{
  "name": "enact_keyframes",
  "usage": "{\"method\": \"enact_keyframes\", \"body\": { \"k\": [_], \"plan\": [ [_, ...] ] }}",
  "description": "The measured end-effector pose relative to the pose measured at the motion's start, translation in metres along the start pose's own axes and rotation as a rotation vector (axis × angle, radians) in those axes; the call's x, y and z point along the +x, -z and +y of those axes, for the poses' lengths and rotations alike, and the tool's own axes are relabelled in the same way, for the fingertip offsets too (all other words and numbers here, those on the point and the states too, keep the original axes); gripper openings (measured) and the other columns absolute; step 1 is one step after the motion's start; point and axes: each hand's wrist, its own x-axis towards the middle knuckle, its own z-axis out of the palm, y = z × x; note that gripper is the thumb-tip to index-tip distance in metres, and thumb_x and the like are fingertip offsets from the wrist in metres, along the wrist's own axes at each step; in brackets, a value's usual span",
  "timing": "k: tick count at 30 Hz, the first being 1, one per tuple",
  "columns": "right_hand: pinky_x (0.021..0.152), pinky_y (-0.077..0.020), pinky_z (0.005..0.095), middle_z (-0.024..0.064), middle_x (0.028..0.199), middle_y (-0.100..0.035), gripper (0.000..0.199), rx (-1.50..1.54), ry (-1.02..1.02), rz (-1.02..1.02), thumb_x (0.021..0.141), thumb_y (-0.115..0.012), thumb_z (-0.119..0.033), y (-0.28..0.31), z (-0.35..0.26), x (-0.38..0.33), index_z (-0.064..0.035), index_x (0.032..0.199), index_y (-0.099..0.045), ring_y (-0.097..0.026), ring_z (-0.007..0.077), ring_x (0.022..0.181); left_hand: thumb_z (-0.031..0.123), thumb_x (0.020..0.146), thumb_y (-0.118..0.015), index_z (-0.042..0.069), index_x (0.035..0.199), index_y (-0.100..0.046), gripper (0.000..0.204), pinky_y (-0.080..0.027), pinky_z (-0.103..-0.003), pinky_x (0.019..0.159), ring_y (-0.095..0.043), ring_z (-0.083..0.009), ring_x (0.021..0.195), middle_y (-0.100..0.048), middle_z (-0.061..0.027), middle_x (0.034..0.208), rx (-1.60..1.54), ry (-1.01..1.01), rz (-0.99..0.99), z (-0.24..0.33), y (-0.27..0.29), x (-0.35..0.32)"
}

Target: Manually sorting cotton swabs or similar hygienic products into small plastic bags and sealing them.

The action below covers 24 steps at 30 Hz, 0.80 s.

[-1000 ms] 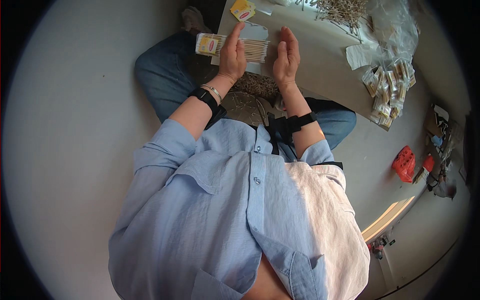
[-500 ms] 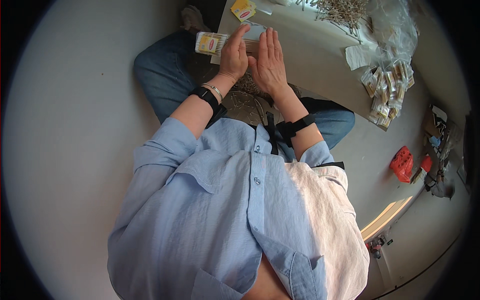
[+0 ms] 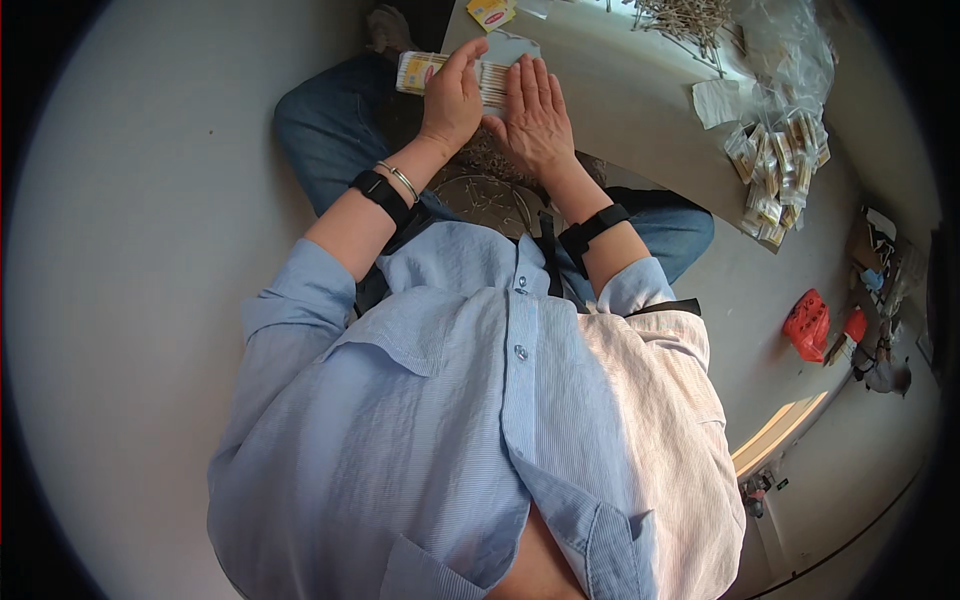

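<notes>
The packet of cotton swabs (image 3: 412, 72) is lying on the worktop (image 3: 620, 125), with its labelled left end seemingly reaching past the worktop's edge. Over the middle of the packet the left hand (image 3: 453, 100) is held on its side, fingers close together; whether something is pinched by this grip cannot be told. At the packet's right end the right hand (image 3: 537, 122) is laid almost flat, its grip opened out, fingers straight and side by side

From here, the overhanging end could be tipped down if too much weight were put on it by the left hand. The swabs could be pushed out of line, or bent, if they were pressed unevenly by the right palm. Whether the packet's right end is closed cannot be seen; if it is not, sticks could be spilled there. The yellow cards (image 3: 492, 13), just beyond the packet, could be disturbed by a wide sweep of fingers
</notes>
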Motion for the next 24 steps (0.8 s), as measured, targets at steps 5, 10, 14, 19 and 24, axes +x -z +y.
{"method": "enact_keyframes", "body": {
  "k": [5,10,14,19,24],
  "plan": [
    [0.114,-0.011,0.0411,0.02,0.149,-0.019,0.09,0.056,0.006,0.026,0.083,-0.048,-0.058,0.002,0.0,-0.001,0.0041,0.142,-0.02,-0.013,0.0316,0.141,0.005,0.086,-0.053,0.003,0.11,-0.06,0.026,-0.05,-0.036,0.082,-0.062,-0.032,0.09,-0.063,-0.0136,0.096,0.419,-0.056,-0.376,0.011,0.035,-0.014],
    [0.114,-0.0112,0.0414,0.0204,0.149,-0.018,0.087,0.038,-0.001,-0.009,0.081,-0.057,-0.044,0.004,0.0,-0.001,0.004,0.142,-0.018,-0.014,0.0325,0.14,0.004,0.082,-0.049,-0.005,0.13,-0.033,0.052,-0.051,-0.04,0.08,-0.06,-0.0342,0.094,-0.054,-0.0208,0.106,0.684,-0.249,-0.669,0.016,0.028,-0.048],
    [0.114,-0.0109,0.0424,0.0209,0.149,-0.018,0.083,-0.021,0.005,-0.006,0.081,-0.056,-0.038,0.0,0.0,-0.001,0.0039,0.142,-0.018,-0.014,0.0333,0.14,0.005,0.082,-0.049,-0.006,0.129,-0.034,0.05,-0.051,-0.04,0.08,-0.06,-0.0343,0.094,-0.055,-0.0208,0.102,0.724,-0.212,-0.663,0.021,0.019,-0.049],
    [0.114,-0.011,0.0431,0.0212,0.149,-0.018,0.079,0.039,0.0,0.01,0.083,-0.054,-0.036,-0.001,0.0,-0.001,0.0037,0.142,-0.019,-0.015,0.034,0.14,0.003,0.082,-0.049,-0.005,0.135,-0.03,0.057,-0.05,-0.038,0.082,-0.059,-0.0347,0.095,-0.052,-0.0219,0.109,0.752,-0.118,-0.712,0.026,0.016,-0.045],
    [0.114,-0.0119,0.0433,0.021,0.149,-0.019,0.078,0.029,0.009,0.035,0.084,-0.053,-0.036,-0.004,0.0,-0.001,0.0038,0.141,-0.02,-0.016,0.0345,0.14,0.008,0.084,-0.048,-0.005,0.122,-0.037,0.042,-0.053,-0.038,0.076,-0.062,-0.0317,0.087,-0.056,-0.0184,0.098,0.776,-0.248,-0.578,0.016,0.013,-0.051]
  ]
}}
